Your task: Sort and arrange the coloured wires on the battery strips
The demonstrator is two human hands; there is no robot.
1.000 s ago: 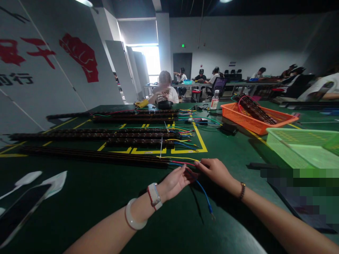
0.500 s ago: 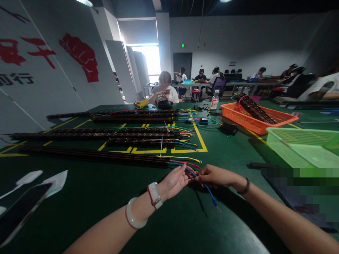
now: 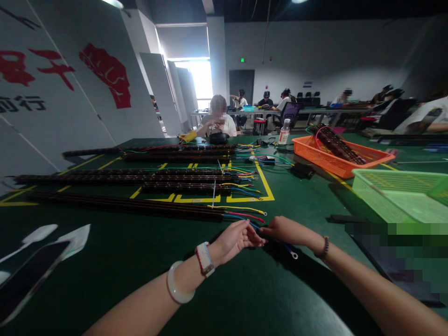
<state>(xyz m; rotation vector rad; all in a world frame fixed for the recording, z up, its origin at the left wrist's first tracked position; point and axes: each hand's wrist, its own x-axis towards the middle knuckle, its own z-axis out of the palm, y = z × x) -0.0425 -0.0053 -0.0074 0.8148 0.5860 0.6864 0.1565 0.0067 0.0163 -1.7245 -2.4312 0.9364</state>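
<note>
A blue wire [image 3: 289,248] with a ring terminal at its tip runs out of the nearest dark wire bundle [image 3: 140,207]. My right hand [image 3: 289,230] is closed over this wire, palm down, and the terminal sticks out below it. Just to its left, my left hand [image 3: 238,234] is turned palm up with loosely curled fingers apart, holding nothing I can see. The blue wire passes behind its fingertips. Beside it, a yellow wire [image 3: 241,208] and a red wire [image 3: 249,216] leave the same bundle's end. A white cable tie [image 3: 213,193] stands up from the bundle.
More dark wire bundles [image 3: 122,177] lie across the green table beyond. An orange basket [image 3: 345,171] and a light green basket [image 3: 371,198] stand at right, near a bottle [image 3: 284,132]. A phone [image 3: 31,275] lies at front left. A person [image 3: 224,125] sits opposite.
My right hand has shifted slightly with the blue wire, whose terminal end swung up and to the right. My left fingers have come off the wire and extended to the right.
</note>
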